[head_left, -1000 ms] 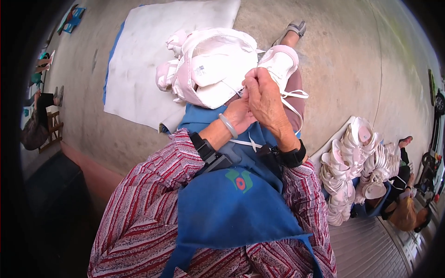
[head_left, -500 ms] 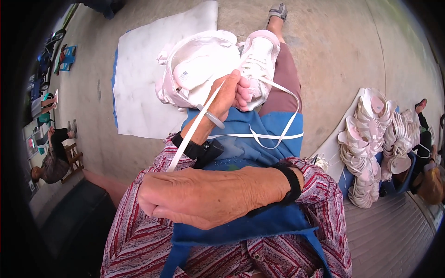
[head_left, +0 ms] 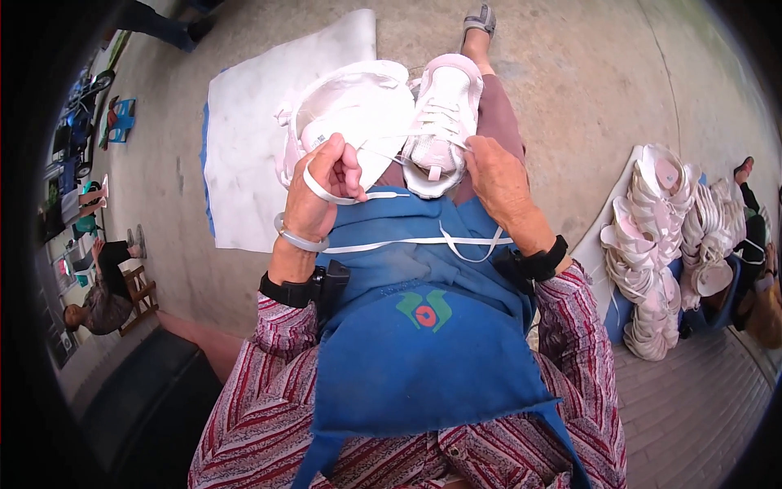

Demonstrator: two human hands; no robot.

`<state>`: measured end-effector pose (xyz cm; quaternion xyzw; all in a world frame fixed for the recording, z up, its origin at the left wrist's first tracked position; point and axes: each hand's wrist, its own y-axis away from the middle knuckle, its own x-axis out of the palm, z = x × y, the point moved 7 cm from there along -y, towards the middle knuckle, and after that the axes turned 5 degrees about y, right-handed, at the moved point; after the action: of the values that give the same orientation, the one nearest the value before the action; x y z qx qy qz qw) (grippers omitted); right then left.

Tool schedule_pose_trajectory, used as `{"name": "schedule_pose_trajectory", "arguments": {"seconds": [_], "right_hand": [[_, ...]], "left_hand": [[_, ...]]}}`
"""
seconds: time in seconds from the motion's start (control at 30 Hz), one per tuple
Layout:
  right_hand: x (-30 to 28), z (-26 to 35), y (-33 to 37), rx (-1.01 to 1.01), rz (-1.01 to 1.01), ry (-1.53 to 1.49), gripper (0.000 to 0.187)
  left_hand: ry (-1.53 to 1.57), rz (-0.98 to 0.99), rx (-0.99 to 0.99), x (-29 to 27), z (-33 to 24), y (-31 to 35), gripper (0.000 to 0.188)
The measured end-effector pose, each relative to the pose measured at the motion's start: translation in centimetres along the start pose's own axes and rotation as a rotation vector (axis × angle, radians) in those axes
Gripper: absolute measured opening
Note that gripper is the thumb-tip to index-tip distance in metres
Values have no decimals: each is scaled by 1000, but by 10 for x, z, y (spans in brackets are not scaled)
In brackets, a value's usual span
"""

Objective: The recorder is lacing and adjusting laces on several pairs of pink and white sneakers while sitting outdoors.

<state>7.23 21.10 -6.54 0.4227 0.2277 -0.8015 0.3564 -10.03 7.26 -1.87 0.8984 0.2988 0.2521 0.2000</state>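
A white and pink shoe upper (head_left: 444,114) lies over my lap, partly threaded with a white shoelace (head_left: 383,196). My left hand (head_left: 324,173) is closed on the shoelace just left of the upper. A stretch of lace loops round this hand, and its tipped end sticks out to the right. My right hand (head_left: 503,183) pinches lace at the upper's right edge; its fingertips are partly hidden. A lace length also crosses the blue apron (head_left: 423,359) and makes a loop near my right wrist. Left of the upper rests a larger nested bundle of white uppers (head_left: 358,102).
A white sheet (head_left: 252,155) lies on the concrete floor at the left. Stacks of white and pink uppers (head_left: 648,244) stand at the right, with a person (head_left: 757,301) beyond them. Another person (head_left: 102,285) sits on a wooden chair at the far left.
My right hand has gone from low in front of me, where it held the lace stretched, up to the upper's right edge. My left hand has shifted left, off the upper.
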Motion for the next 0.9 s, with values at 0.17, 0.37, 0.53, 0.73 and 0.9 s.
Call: {"name": "schedule_pose_trajectory", "arguments": {"seconds": [0.17,0.37,0.53,0.73,0.9], "right_hand": [[-8,-1,6,-103,43,106,6],[-12,-20,9,-63,62,162,6],[-22,-38,12,199,121,-271,20],[-32,-73,24,488,103,-328,26],[-32,-96,32,433,42,-137,24]], "left_hand": [[23,-26,86,-21,-18,1,39],[295,-232,337,-43,-63,12,47],[567,74,428,-93,-101,16,44],[610,26,571,-125,-135,37,18],[354,174,584,-116,-142,46,24]]}}
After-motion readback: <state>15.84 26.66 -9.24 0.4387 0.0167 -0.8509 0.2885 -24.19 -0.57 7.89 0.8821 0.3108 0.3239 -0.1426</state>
